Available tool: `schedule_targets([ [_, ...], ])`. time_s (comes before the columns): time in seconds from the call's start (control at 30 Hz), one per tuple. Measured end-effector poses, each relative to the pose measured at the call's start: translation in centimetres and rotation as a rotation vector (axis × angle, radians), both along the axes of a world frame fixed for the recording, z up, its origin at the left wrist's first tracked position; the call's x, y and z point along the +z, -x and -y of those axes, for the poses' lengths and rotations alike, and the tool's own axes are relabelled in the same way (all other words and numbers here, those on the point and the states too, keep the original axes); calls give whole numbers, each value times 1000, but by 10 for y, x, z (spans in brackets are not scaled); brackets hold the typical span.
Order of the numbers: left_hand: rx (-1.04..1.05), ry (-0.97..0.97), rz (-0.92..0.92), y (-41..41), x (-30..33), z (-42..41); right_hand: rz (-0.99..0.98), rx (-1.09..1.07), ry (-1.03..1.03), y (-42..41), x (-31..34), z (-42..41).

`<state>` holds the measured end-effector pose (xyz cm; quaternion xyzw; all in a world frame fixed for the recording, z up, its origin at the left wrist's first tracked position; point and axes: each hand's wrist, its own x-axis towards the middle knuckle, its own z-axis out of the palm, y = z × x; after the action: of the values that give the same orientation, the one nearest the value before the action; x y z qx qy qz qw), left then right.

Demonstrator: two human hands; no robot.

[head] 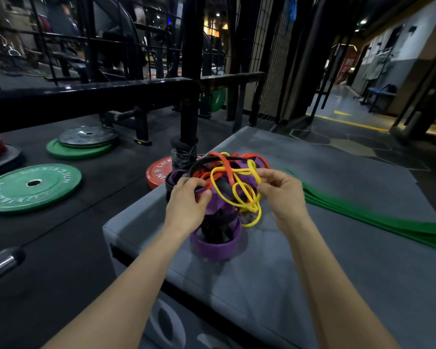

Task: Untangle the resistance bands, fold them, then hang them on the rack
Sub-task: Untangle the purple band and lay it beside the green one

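1. A tangle of resistance bands [222,195] sits on top of a grey padded plyo box [312,260], near its far left corner, partly lifted off the surface by both hands.
2. The left hand [186,207] grips the left side of the tangle, its fingers curled around purple and orange-red strands and its thumb pressed against them.
3. The right hand [280,192] pinches a yellow band [237,195] at the right side of the tangle, between the thumb and the curled fingers.
4. The yellow band loops several times through the pile, and its lowest loop hangs down towards the box top.
5. A wide purple band [217,245] curls in a ring at the bottom of the tangle and rests on the box; black [204,162] and orange-red strands [224,165] arch over the top.
6. A green band [378,217] lies flat in several layers on the right part of the box, apart from the tangle, and runs out of view at the right edge.
7. On the black floor to the left lie green weight plates [33,187], a red plate [159,172] just beside the box and a metal plate [88,136] stacked on another green one.
8. A black steel rack [189,71] stands behind the box.
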<state>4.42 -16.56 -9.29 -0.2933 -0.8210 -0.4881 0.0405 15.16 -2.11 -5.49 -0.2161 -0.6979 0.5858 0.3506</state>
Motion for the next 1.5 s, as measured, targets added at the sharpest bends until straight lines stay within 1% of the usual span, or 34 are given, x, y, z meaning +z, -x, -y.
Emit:
schedule_targets([
  [0.07,-11,6,1,1,-3,-1,176,-107,-107,3,-21,-9],
  [0.13,-19,43,-4,5,-6,-4,323,-149,-215,5,-33,-15],
  [0.2,-7,70,-33,12,-7,-9,381,-196,-292,6,-35,-22],
  [0.3,20,74,-99,20,-1,-24,406,-332,-421,13,-33,-36],
  [0.47,-42,214,-264,20,11,-74,423,-442,-338,31,-43,-58],
  [0.53,-82,273,-314,23,13,-95,386,-467,-312,35,-47,-62],
  [0.6,-108,408,-378,27,11,-111,335,-437,-276,38,-54,-69],
  [0.7,-95,649,-439,35,3,-123,302,-297,-274,42,-67,-74],
  [0.77,-67,742,-476,37,0,-123,290,-228,-274,45,-71,-73],
  [0.8,-64,754,-488,38,-1,-122,282,-219,-273,46,-72,-72],
  [0.87,-78,699,-468,39,-1,-117,262,-204,-264,46,-70,-69],
  [0.9,-91,632,-430,40,-1,-114,253,-190,-255,45,-66,-68],
  [1.07,-167,83,-117,40,14,-90,242,-112,-274,38,-41,-62],
  [1.2,-219,-255,133,31,37,-65,215,-24,-314,26,-8,-40],
  [1.33,-280,-468,255,13,64,-45,160,-6,-341,14,15,-20],
  [1.43,-354,-637,379,-3,91,-35,118,-70,-450,4,24,-12],
  [1.5,-392,-678,395,-12,105,-29,69,-113,-452,-3,26,-7],
])
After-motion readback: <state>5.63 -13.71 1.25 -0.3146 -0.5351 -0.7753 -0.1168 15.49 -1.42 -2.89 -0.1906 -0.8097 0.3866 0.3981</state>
